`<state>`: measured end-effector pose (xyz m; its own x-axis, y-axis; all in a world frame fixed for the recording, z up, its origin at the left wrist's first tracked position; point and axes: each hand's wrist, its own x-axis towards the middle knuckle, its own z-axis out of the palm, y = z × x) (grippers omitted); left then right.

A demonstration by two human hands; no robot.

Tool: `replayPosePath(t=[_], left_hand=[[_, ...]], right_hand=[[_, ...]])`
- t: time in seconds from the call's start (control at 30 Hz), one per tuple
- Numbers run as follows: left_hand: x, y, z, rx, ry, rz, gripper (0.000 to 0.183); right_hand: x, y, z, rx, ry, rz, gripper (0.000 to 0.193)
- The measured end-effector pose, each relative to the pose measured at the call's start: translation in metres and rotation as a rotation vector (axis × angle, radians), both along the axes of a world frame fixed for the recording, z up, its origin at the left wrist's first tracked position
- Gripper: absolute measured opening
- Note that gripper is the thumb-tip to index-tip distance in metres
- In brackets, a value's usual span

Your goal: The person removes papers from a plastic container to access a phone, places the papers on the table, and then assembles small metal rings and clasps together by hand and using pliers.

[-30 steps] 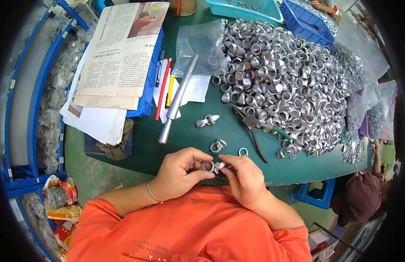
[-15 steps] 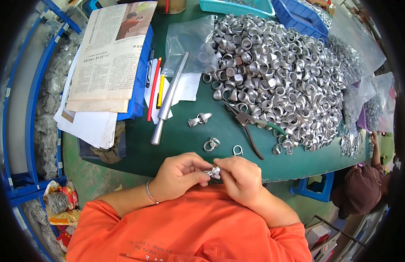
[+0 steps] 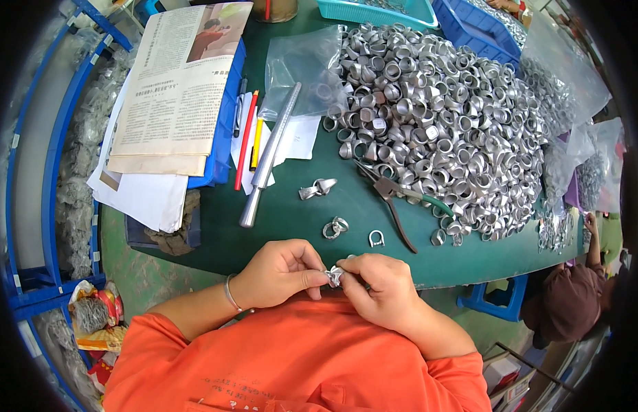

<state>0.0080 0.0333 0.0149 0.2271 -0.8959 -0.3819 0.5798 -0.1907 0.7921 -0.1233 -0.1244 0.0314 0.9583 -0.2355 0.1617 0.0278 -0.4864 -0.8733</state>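
Note:
In front of my chest, at the table's near edge, my left hand (image 3: 280,275) and my right hand (image 3: 381,285) are closed together on a small silvery metal ring (image 3: 334,275). Thumbs and fingertips pinch it from both sides and hide much of its shape. Just beyond lie a pair of overlapping rings (image 3: 334,227) and a single thin ring with a flat bar (image 3: 376,238). Farther off is another silvery ring group (image 3: 317,188). Pliers (image 3: 394,199) with one green and one dark handle rest against a big heap of grey metal rings (image 3: 442,130).
A tapered metal ring mandrel (image 3: 272,151) lies beside a red pencil (image 3: 247,141) and a yellow marker (image 3: 255,145). Newspaper (image 3: 168,117) covers a blue tray at left. A clear plastic bag (image 3: 298,69) touches the heap. Blue stool (image 3: 494,299) and another person (image 3: 569,299) are at right.
My right hand has shifted slightly down and its fingers have turned, showing more of the held ring. The loose rings and tools on the table stay in place.

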Motion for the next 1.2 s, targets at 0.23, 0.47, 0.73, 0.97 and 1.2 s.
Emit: replayPosePath(t=[0.23, 0.47, 0.73, 0.97, 1.2], left_hand=[[0.007, -0.004, -0.012, 0.004, -1.154, -0.08, 0.02], [0.028, -0.04, -0.018, 0.132, -1.455, 0.213, 0.031], [0.029, -0.031, -0.021, 0.021, -0.493, 0.275, 0.011], [0.038, -0.027, 0.012, -0.091, 0.217, 0.34, 0.027], [0.039, -0.033, 0.001, -0.143, 0.221, 0.246, 0.025]], right_hand=[[0.008, -0.015, -0.009, -0.335, 0.032, 0.03, 0.026], [0.029, -0.019, -0.026, -0.457, -0.127, -0.135, 0.019], [0.016, -0.026, -0.029, -0.547, 0.021, 0.026, 0.014], [0.002, -0.058, 0.006, -0.677, 0.028, -0.345, 0.047], [-0.019, -0.062, 0.011, -0.871, 0.544, -0.282, 0.095]])
